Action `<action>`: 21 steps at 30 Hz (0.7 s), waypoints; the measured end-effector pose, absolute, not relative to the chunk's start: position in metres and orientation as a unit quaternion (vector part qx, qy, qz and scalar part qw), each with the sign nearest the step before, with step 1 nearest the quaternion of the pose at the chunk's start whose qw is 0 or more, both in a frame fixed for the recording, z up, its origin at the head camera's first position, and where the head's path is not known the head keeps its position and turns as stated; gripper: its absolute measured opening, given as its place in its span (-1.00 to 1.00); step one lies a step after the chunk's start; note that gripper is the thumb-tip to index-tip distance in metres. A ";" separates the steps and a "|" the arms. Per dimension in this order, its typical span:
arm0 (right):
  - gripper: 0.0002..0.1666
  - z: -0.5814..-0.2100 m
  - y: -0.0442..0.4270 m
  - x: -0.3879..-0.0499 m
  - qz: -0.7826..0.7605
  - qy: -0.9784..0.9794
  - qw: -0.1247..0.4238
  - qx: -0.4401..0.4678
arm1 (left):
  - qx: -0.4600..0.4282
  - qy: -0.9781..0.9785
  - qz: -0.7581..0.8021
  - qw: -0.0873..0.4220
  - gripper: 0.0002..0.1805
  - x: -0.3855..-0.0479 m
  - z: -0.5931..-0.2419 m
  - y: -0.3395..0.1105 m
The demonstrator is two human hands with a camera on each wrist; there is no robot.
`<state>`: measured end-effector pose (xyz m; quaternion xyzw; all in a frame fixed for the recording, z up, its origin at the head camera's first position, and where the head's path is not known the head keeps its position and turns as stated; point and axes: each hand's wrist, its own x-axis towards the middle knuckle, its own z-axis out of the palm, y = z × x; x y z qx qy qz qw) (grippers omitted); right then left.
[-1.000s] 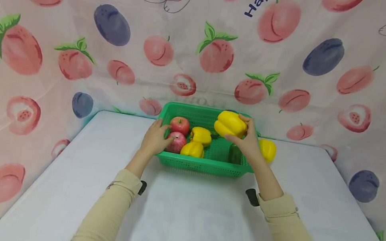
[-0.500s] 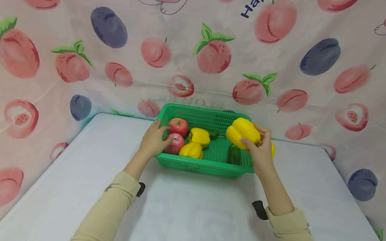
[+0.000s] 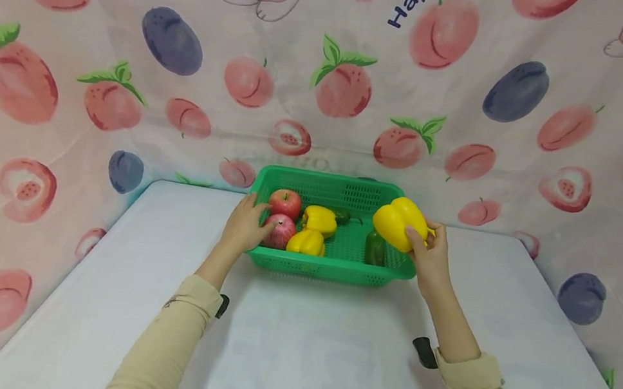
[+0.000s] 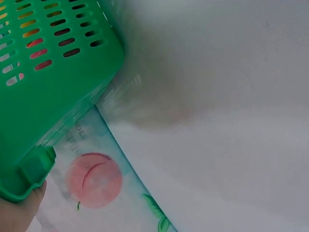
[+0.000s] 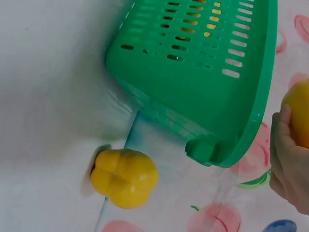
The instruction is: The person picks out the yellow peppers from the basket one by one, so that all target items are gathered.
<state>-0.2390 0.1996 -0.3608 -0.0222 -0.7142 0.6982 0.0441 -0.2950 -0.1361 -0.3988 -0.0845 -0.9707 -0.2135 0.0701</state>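
Note:
My left hand (image 3: 243, 225) grips the left rim of a green plastic basket (image 3: 325, 269), its thumb over the inside. In the left wrist view, part of that hand (image 4: 21, 212) shows at the rim's lip. My right hand (image 3: 432, 255) holds a yellow bell pepper (image 3: 398, 223) above the basket's right end. Inside lie a red apple (image 3: 285, 203), a streaky pinkish-red round item (image 3: 279, 232), two yellow bell peppers (image 3: 320, 220) and two dark green vegetables (image 3: 375, 249). Another yellow bell pepper (image 5: 124, 178) sits outside the basket in the right wrist view.
The basket stands at the back of a white-covered table (image 3: 304, 349). A fruit-printed cloth (image 3: 319, 130) hangs right behind it and at both sides. The loose pepper lies near the table's back edge, right of the basket.
My right hand has moved right and slightly down with the yellow bell pepper, from over the basket's inside to its right end. My left hand stays at the left rim.

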 end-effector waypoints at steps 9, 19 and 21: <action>-0.49 -0.359 0.202 -0.248 0.700 -0.712 0.048 -0.010 | -0.086 -0.970 -0.213 0.073 -0.49 -0.297 -0.398 -0.137; -0.18 -0.357 0.214 -0.254 0.638 -0.768 0.046 -0.032 | -0.088 -0.968 -0.223 0.069 -0.48 -0.298 -0.400 -0.139; -0.17 -0.358 0.217 -0.255 0.631 -0.774 0.043 -0.039 | -0.088 -0.968 -0.222 0.070 -0.48 -0.297 -0.400 -0.138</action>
